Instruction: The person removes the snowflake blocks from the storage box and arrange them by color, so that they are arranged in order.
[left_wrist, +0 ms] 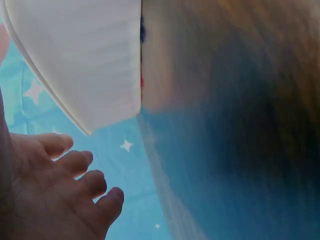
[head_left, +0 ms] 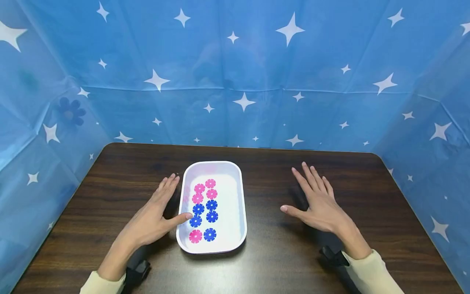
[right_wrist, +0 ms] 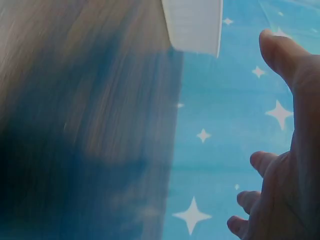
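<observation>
A white rectangular tray lies on the table, with notched plastic discs in pink and blue set in two columns along its left half. Pink ones fill the far end, blue ones the middle, and one of each colour sits at the near end. My left hand is beside the tray's left side, fingers straight and thumb reaching over the rim; it holds nothing. Well to the right of the tray, my right hand is spread over the table, also holding nothing. Both wrist views show the tray's outer wall past loosely extended fingers.
The dark wood-grain table ends at a rounded far edge. Behind it and at both sides hangs a blue curtain with white stars. A black wrist strap shows below my right hand, at a pale sleeve.
</observation>
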{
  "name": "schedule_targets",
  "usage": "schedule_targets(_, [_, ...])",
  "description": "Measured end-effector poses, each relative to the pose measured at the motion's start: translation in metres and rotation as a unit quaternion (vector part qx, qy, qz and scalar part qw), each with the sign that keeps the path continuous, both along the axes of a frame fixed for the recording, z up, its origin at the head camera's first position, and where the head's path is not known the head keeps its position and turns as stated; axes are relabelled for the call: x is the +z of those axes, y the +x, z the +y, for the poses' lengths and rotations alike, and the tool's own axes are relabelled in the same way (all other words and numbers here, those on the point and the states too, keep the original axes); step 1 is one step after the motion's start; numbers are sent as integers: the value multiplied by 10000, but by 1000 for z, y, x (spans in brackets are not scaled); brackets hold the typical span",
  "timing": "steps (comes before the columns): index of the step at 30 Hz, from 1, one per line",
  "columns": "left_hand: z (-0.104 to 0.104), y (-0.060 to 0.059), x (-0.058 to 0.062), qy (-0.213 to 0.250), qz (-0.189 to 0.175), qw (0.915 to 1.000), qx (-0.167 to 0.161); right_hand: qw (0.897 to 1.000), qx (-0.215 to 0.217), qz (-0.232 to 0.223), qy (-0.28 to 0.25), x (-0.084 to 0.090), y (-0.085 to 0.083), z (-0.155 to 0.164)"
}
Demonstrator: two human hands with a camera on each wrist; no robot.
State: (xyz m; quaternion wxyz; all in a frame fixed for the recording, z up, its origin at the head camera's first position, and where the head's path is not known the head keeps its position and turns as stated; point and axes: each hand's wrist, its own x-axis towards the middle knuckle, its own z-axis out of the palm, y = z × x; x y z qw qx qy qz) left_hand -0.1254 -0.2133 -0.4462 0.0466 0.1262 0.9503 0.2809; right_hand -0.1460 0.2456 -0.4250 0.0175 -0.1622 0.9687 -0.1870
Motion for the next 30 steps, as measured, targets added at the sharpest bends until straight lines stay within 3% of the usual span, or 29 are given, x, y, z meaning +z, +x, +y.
schedule_targets(14, [16, 19, 6, -447, 174, 9974, -538, 9970, 633, -2, -456, 13, 3, -42])
schedule_targets(30, [26, 20, 10, -598, 66, 9965, -589, 9851, 1337, -562, -921, 20, -11, -98])
